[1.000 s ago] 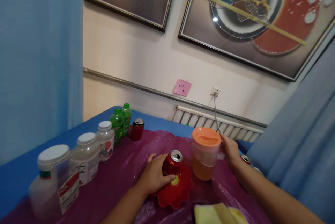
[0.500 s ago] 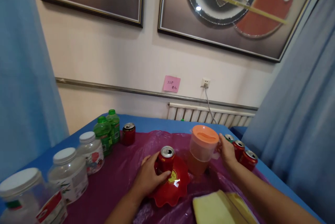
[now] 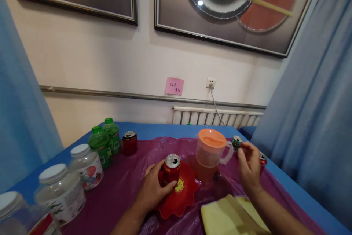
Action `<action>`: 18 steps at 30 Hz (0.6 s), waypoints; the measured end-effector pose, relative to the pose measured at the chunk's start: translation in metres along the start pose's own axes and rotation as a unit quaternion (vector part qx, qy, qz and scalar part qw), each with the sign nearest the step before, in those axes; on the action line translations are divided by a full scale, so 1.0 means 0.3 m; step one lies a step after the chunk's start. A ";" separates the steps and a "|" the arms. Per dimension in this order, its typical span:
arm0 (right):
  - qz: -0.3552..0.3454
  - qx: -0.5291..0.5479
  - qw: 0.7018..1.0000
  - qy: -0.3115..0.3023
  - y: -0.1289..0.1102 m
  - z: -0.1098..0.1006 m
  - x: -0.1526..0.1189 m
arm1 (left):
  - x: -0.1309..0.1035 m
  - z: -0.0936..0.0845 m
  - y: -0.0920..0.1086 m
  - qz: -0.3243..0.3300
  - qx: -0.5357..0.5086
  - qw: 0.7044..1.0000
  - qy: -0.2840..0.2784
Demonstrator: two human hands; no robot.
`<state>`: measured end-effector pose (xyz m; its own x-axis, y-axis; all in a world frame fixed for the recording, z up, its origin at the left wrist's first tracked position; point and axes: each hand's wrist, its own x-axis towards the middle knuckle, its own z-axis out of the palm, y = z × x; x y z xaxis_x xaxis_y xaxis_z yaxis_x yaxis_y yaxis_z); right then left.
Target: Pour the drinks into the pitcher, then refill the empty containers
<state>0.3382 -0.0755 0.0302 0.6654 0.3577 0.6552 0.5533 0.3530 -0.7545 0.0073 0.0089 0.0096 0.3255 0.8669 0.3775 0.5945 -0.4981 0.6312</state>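
Note:
My left hand [image 3: 155,187] is wrapped round a red can [image 3: 172,171], upright at the left part of a red scalloped plate [image 3: 187,194]. The can's top is open. Right of the plate stands a clear pitcher [image 3: 206,158] with an orange lid and amber liquid inside. My right hand [image 3: 249,161] is right of the pitcher's handle, apart from it, with its fingers bent. Its fingertips are near a green can [image 3: 236,142], and a red can [image 3: 262,161] shows partly behind the hand. Whether the fingers touch a can is hidden.
Along the left stand white-lidded jars [image 3: 62,193], two green bottles [image 3: 100,147] and another red can [image 3: 130,143]. A folded yellow cloth [image 3: 222,216] lies at the front on purple plastic sheeting [image 3: 118,191]. A radiator [image 3: 198,116] is behind the blue table.
My right hand has left the pitcher's handle and moved right, towards the cans. My left hand keeps its hold on the red can. The view has shifted slightly.

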 end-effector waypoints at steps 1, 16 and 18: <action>-0.045 0.004 0.999 -0.026 -0.031 -0.007 -0.040 | -0.001 0.001 0.003 0.005 0.003 1.000 -0.003; 0.114 0.005 0.907 -0.406 -0.300 0.323 -0.313 | 0.020 0.051 -0.113 0.172 0.010 0.985 -0.001; 0.103 0.035 0.914 -0.391 -0.315 0.301 -0.297 | 0.018 0.050 -0.108 0.167 -0.001 0.986 -0.009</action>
<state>0.1814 -0.0628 0.0463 0.1747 0.9221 0.3453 0.4045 0.2525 -0.8790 0.0008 0.0301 -0.0189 0.5170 0.6541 0.5521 0.4501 -0.7564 0.4746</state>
